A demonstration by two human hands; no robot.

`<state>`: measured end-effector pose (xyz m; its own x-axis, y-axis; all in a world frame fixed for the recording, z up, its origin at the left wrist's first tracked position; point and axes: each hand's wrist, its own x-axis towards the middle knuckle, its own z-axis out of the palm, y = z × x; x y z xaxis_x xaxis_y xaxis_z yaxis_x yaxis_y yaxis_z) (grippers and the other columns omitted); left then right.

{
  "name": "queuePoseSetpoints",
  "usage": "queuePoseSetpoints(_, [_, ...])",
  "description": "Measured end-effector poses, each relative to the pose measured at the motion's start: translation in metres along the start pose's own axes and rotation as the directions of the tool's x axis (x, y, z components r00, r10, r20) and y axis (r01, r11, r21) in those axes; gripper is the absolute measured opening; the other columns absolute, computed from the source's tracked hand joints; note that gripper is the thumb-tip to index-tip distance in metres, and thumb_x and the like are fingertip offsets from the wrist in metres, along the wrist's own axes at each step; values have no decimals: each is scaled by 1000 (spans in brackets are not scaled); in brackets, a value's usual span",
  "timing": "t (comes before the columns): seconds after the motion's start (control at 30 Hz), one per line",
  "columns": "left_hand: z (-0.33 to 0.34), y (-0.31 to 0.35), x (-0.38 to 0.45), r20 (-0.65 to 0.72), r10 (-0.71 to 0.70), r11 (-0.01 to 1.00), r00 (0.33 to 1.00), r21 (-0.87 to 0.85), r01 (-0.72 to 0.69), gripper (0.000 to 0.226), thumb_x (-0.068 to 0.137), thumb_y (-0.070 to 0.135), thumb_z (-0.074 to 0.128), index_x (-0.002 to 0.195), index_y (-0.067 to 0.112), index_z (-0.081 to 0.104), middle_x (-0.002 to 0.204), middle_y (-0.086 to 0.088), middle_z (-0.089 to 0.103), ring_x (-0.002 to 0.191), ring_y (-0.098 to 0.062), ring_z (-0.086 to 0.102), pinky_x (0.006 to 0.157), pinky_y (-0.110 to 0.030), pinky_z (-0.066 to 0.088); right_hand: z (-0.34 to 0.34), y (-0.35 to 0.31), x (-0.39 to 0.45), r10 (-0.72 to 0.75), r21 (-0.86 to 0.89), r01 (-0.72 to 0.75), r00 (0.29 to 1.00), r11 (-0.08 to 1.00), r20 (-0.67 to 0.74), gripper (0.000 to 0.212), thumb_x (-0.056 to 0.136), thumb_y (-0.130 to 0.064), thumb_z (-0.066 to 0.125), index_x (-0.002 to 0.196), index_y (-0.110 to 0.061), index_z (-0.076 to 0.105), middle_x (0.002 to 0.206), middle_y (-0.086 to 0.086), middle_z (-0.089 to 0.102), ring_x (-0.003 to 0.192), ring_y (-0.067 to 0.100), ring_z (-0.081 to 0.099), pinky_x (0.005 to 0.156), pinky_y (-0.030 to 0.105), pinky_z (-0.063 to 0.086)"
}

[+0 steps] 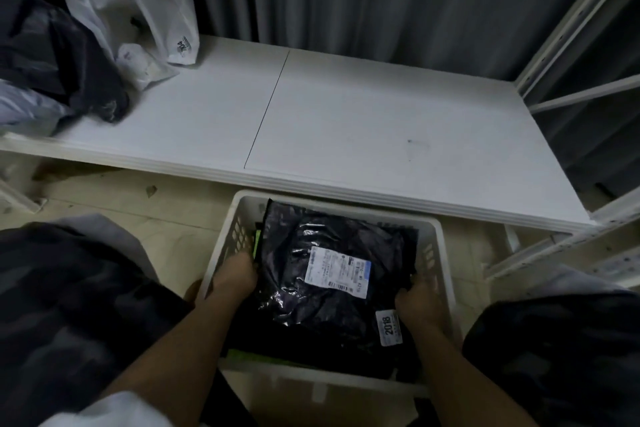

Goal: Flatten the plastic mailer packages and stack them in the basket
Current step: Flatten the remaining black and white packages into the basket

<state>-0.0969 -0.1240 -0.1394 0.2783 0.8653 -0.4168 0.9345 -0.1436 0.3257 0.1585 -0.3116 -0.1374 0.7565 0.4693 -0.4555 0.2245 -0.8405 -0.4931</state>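
A white plastic basket (438, 239) stands on the floor below the white table's front edge. On top of the stack inside it lies a glossy black mailer (332, 302) with a white shipping label and a small "2018" sticker. My left hand (232, 279) grips the mailer's left edge, fingers tucked down inside the basket wall. My right hand (417, 302) grips its right edge near the sticker. Green edges of other packages show beneath the black mailer.
A white table (346, 121) stretches ahead. At its far left lie a white plastic bag (138, 10), dark mailers (52, 59) and a grey one (24, 111). A white metal shelf frame (571, 80) stands at the right. Grey curtain behind.
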Motion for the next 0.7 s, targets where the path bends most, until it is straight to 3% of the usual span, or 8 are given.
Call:
queuePoseSetpoints(0.07, [7,-7,-2,106,-13,1000,994,21,11,30,96,19,50,118,0,58,119,-21,61,109,-35,59,89,-39,47,4,8,-4,2,-68,3,997,998,74,33,95,-8,50,127,2,51,120,22,60,104,35,57,86,39,49])
queuePoseSetpoints(0.13, [13,-8,-4,213,-1,1000,977,5,-1,40,96,23,52,131,3,50,129,-19,56,117,-33,54,95,-36,45,8,11,-6,-9,-81,23,986,996,169,47,95,-14,57,137,0,40,134,21,52,120,37,51,96,39,43])
queuePoseSetpoints(0.2, [15,-5,-6,273,33,999,962,-14,-30,50,96,24,54,140,6,40,137,-17,51,124,-31,50,99,-33,42,12,11,-6,-50,-83,70,974,994,222,58,94,-21,60,143,-6,34,138,19,48,121,37,50,97,40,45])
queuePoseSetpoints(0.27, [14,2,-5,284,73,997,956,-4,-75,50,96,22,52,142,8,38,139,-15,50,125,-30,49,99,-33,41,17,7,-3,-122,-115,151,966,982,230,55,93,-26,59,142,-12,38,136,17,49,116,35,53,96,43,47])
queuePoseSetpoints(0.37, [9,12,-4,242,119,993,963,-11,-120,43,97,22,49,137,8,43,133,-16,54,118,-32,53,92,-33,45,22,-13,-3,-241,-160,281,942,946,233,44,96,-28,56,136,-14,45,135,14,49,112,32,54,94,46,47])
queuePoseSetpoints(0.53, [-18,35,-3,76,196,980,978,-42,-194,34,98,22,44,130,12,49,122,-15,61,107,-33,58,82,-34,48,23,-72,-20,-417,-177,455,883,873,214,39,100,-26,50,136,-12,47,139,11,46,111,29,55,93,37,47])
queuePoseSetpoints(0.63, [-45,43,-3,-62,205,978,977,50,-202,33,98,26,44,129,17,48,119,-14,62,107,-31,59,77,-33,44,26,-115,-31,-553,-145,580,811,801,189,30,99,-25,51,124,-10,59,126,12,58,105,27,58,87,36,49])
queuePoseSetpoints(0.7, [-72,42,0,-143,195,981,970,47,-190,33,97,29,45,128,17,48,123,-13,59,109,-31,58,81,-34,44,29,-152,-37,-631,-137,654,755,744,178,28,99,-24,50,121,-11,61,116,10,62,98,25,59,82,35,50])
